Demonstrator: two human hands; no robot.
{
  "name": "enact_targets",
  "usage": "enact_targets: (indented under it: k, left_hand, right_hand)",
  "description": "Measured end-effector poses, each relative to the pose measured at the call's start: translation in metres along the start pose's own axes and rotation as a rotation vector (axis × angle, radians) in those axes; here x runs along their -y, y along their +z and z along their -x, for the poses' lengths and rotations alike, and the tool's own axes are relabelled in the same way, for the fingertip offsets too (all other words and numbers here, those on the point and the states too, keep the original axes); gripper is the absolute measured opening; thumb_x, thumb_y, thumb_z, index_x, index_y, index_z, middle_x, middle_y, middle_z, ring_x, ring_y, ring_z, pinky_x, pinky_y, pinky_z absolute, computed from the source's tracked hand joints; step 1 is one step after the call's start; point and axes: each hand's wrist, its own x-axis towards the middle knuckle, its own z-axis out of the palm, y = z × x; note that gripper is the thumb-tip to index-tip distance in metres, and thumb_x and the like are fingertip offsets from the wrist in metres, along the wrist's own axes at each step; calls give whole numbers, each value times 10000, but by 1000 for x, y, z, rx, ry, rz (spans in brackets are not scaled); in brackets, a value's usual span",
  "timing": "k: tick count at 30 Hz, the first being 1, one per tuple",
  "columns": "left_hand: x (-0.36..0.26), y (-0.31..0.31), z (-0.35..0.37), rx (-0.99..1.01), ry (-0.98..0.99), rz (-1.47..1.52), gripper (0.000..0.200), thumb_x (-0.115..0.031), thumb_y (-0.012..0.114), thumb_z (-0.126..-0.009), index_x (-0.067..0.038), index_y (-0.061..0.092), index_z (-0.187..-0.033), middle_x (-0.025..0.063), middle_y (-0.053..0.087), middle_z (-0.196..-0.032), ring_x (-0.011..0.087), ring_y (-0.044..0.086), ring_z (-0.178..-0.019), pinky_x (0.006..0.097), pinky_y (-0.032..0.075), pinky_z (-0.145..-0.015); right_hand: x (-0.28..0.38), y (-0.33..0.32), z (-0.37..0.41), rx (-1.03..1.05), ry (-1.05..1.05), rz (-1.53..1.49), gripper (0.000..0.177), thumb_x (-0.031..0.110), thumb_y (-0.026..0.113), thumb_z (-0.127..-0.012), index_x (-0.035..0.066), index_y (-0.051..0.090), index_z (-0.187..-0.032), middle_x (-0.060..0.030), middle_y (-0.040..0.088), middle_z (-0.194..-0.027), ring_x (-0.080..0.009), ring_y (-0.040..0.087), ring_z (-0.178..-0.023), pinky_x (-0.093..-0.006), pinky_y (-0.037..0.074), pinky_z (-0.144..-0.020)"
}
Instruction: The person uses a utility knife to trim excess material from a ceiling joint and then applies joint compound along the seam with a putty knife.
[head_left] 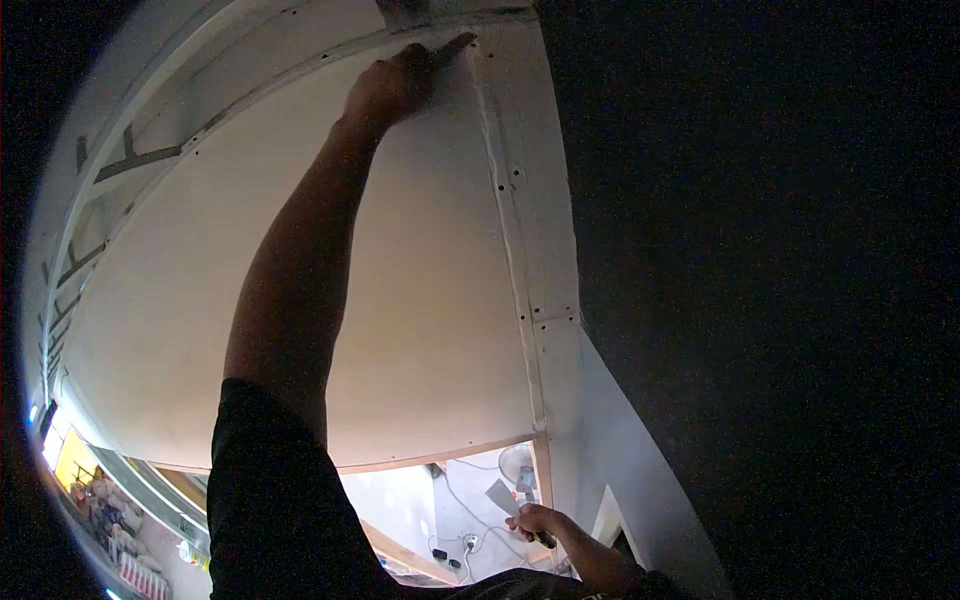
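Note:
My left hand (385, 92) is raised at the top, closed round a dark narrow tool (450, 52). The tool's tip is at the upper end of the whitish seam (511, 240) that runs down the pale panel (430, 260). Shadow hides the tool's details. Low in the view, my right hand (537, 519) grips a putty knife (502, 495), its wide blade pointing up and left. Dark screw heads dot both sides of the seam.
Curved framing with slots (140, 162) lines the upper left. Below the panel are a round fan-like object (516, 464), cables (470, 508) and a wooden edge (410, 553). A white radiator (142, 578) stands at the lower left. A large dark surface (760, 250) fills the right.

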Motion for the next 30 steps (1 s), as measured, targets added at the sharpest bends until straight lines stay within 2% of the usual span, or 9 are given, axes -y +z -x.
enact_targets:
  k: [5, 8, 11, 14, 17, 19, 23, 25, 30]
  left_hand:
    - [4, -4, 11, 123, -6, 117, 675, -111, 412, -1016, -461, 256, -1572, 194, 631, -1263, 428, 700, -1017, 525, 613, -856]
    - [-2, -9, 17, -18, 82, 40, 665, -103, 394, -1017, -452, 270, -1569, 195, 622, -1284, 431, 695, -1031, 530, 607, -876]
    - [-4, -15, 21, 103, -40, 180, 631, -107, 385, -1021, -424, 300, -1560, 193, 616, -1301, 428, 690, -1044, 531, 596, -907]
    - [-6, -24, 19, 121, -30, 185, 562, -115, 375, -1030, -367, 368, -1532, 189, 610, -1318, 434, 681, -1065, 545, 577, -938]
    - [-1, -20, 14, 238, -195, 303, 438, -157, 390, -1035, -245, 452, -1459, 195, 610, -1323, 444, 680, -1061, 561, 568, -944]
    - [15, 5, 8, 204, -169, 306, 339, -202, 435, -1029, -145, 519, -1352, 201, 608, -1329, 462, 676, -1056, 578, 558, -950]
    - [2, 14, 19, 64, -160, 168, 302, -216, 488, -1007, -106, 552, -1281, 201, 616, -1299, 459, 691, -1014, 568, 576, -920]
    - [2, 9, 19, 25, -33, 89, 297, -197, 506, -996, -130, 574, -1277, 194, 621, -1267, 447, 706, -973, 553, 594, -885]
    - [-3, -2, 28, -39, 3, 108, 298, -214, 511, -999, -149, 576, -1282, 191, 625, -1244, 435, 716, -945, 549, 610, -834]
  right_hand:
    - [-5, -3, 1, -13, 13, 7, 465, 398, 599, -1020, -58, 689, -1044, -67, 596, -654, -184, 596, -540, -375, 527, -563]
    - [-3, -3, 4, -31, -6, 38, 470, 402, 601, -1020, -57, 701, -1042, -66, 596, -660, -187, 602, -547, -379, 538, -570]
    - [0, -3, 4, -32, -7, 57, 470, 402, 605, -1019, -57, 704, -1039, -65, 594, -656, -190, 603, -549, -379, 542, -573]
    - [5, -5, 3, -28, 0, 61, 469, 405, 608, -1016, -54, 701, -1023, -66, 592, -653, -191, 602, -547, -379, 541, -572]
    - [7, -7, 4, -27, -7, 63, 459, 405, 616, -1012, -47, 693, -992, -66, 588, -648, -189, 601, -546, -377, 535, -564]
    - [6, -8, 6, -28, -15, 55, 450, 402, 623, -1009, -42, 687, -975, -65, 586, -646, -187, 600, -546, -376, 530, -559]
    - [-9, -6, 0, -59, 40, 5, 418, 370, 644, -1000, -43, 658, -937, -57, 582, -645, -180, 578, -525, -360, 506, -530]
    - [-15, -8, -3, -62, 47, 15, 408, 357, 652, -997, -46, 649, -929, -52, 581, -646, -176, 570, -517, -354, 497, -518]
    - [-25, -8, -13, -58, 103, -43, 385, 347, 656, -996, -38, 662, -968, -46, 576, -647, -165, 559, -507, -348, 488, -487]
